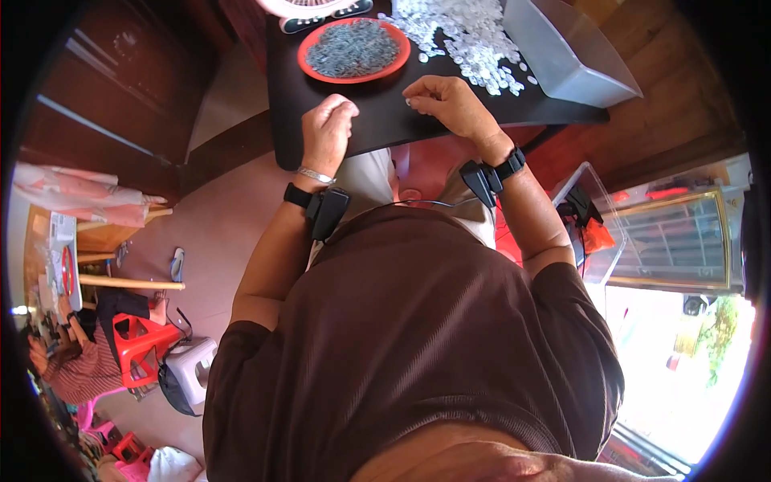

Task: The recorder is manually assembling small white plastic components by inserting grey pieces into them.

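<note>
Right hand (456, 106) bends inward over the near part of the table, thumb and forefinger pinched together on a small pale piece (409, 102), too small to make out fully. To its left, well apart from it, the left hand (325, 124) is curled closed, thumb against bent fingers; whether anything sits inside I cannot tell. Just behind the left hand, a bracelet (316, 175) and then a black strap (299, 195) circle the arm; another dark strap (510, 164) sits behind the right hand.

Below both hands spreads the black table (377, 124). Just beyond the left hand, and a little to its right, rests a red plate (353, 79) heaped with thin grey pieces (353, 48). Beyond the right hand lies a loose pile of clear discs (482, 44), its nearest strays close to the knuckles. Farther to the right hand's right, beside that pile, stands a translucent bin (562, 52).

Far to the left hand's left, back past the elbow, are a sandal (177, 263) on the floor, a red stool (143, 347) and another person in a striped top (84, 373).
</note>
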The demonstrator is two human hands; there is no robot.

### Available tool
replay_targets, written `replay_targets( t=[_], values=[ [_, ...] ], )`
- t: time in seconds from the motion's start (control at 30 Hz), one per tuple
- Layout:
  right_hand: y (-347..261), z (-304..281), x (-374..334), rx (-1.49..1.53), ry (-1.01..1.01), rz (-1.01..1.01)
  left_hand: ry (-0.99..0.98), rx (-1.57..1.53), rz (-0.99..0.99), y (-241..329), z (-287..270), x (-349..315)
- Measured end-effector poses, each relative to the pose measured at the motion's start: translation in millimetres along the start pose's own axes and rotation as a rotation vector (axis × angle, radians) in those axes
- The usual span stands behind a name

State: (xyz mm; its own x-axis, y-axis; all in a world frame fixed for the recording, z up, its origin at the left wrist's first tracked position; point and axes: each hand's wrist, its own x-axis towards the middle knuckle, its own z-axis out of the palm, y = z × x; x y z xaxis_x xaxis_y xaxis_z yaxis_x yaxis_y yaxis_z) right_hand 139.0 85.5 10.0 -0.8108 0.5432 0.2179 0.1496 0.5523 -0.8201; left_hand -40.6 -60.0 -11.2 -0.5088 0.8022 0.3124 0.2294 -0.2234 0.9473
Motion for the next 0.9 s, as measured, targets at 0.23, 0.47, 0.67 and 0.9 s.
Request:
replay_targets(
  t=[0.23,0.47,0.67,0.9],
  values=[
    [-26,21,1,0.211,-0.106,0.019,-0.107,0.104,0.056,-12,5,1],
    [-49,32,0,0.163,-0.019,-0.078,-0.238,-0.111,-0.148,11,11,-11],
    [-52,24,-14,0.178,0.029,-0.018,-0.326,-0.237,-0.197,23,16,-17],
    [-57,12,-15,0.029,0.079,-0.129,-0.463,-0.342,-0.329,33,22,-4]
  ],
)
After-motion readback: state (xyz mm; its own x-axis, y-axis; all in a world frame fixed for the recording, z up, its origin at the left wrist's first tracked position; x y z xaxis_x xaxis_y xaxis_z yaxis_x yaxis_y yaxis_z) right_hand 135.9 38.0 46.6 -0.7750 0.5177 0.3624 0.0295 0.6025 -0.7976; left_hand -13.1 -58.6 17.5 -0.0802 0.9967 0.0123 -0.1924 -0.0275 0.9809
